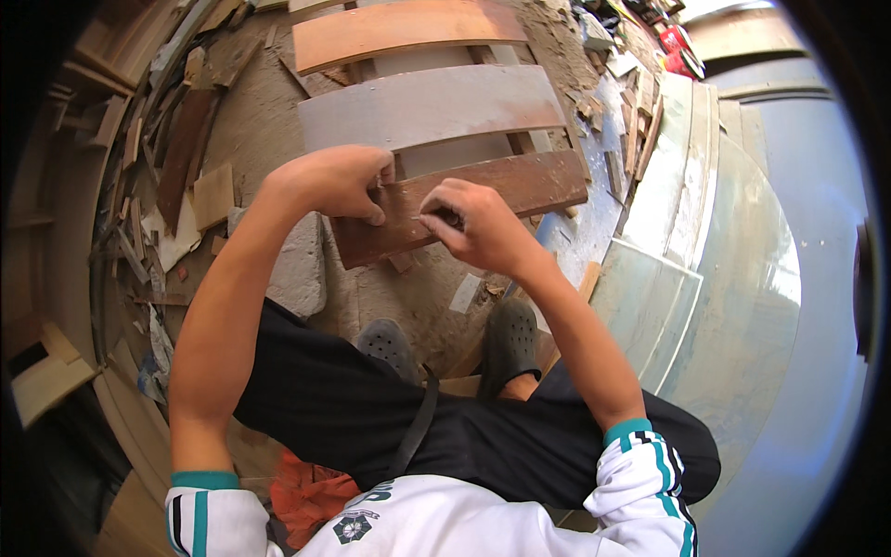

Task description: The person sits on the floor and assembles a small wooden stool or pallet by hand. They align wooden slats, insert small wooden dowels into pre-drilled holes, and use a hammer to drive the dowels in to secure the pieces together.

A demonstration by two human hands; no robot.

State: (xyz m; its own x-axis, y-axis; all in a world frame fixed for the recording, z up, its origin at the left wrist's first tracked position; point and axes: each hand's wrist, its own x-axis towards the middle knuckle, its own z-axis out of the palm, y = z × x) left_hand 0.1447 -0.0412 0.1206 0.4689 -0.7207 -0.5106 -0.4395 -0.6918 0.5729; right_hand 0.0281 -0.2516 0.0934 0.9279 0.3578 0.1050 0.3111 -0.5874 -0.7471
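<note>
One reddish-brown board (524, 186) lies slanted just above the centre of the frame. At its left end, your left hand (351, 181) curves loosely, thumb and fingers apart. Your right hand (469, 218) is curled over the board's middle, fingertips close to the thumb; you cannot tell whether it pinches something small. Higher up lie a grey slat (432, 107) and an orange-brown slat (408, 35); your dark clogs (510, 348) show below centre.
</note>
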